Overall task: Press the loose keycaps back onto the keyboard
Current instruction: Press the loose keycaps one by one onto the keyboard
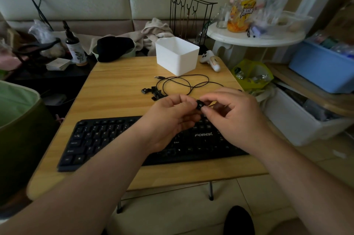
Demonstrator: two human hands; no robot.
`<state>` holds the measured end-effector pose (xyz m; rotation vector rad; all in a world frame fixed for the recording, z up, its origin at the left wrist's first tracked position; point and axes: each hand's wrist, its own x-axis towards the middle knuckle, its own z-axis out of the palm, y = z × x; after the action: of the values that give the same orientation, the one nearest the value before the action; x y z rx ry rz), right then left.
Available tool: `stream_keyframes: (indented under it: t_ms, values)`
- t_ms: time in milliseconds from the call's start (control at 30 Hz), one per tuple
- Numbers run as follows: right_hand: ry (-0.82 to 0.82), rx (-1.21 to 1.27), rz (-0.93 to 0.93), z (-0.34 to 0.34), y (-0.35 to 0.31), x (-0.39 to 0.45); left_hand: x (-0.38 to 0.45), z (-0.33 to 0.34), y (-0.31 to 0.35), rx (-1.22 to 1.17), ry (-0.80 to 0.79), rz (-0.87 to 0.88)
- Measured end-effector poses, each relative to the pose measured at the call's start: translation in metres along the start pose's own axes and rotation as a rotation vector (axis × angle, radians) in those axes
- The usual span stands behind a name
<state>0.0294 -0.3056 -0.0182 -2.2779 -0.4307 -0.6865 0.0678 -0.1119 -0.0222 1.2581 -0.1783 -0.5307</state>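
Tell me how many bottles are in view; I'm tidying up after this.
2. A dark pump bottle stands on the dark stand left of the table. A yellow drink bottle stands on the round white table at right. Clutter and bags there may hide more.

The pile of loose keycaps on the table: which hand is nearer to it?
Left. The left hand is just below and right of the loose keycaps, close to them. The right hand is farther right. Both pinch one keycap between them.
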Motion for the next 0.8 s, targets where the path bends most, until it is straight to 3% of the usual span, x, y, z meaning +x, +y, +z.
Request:
stream_keyframes:
  t_ms: [333, 567, 800]
  values:
    - [-0.104, -0.053, -0.037, -0.020, 0.003, -0.016, -0.004, 0.016, -0.006, 0.144, -0.127, 0.014]
    - [-0.178, -0.109, 0.021, -0.030, 0.006, -0.028, -0.002, 0.017, -0.012, 0.396, -0.078, 0.085]
    - [-0.170, -0.167, 0.010, -0.034, 0.002, -0.035, -0.001, 0.026, -0.022, 0.357, -0.072, 0.109]
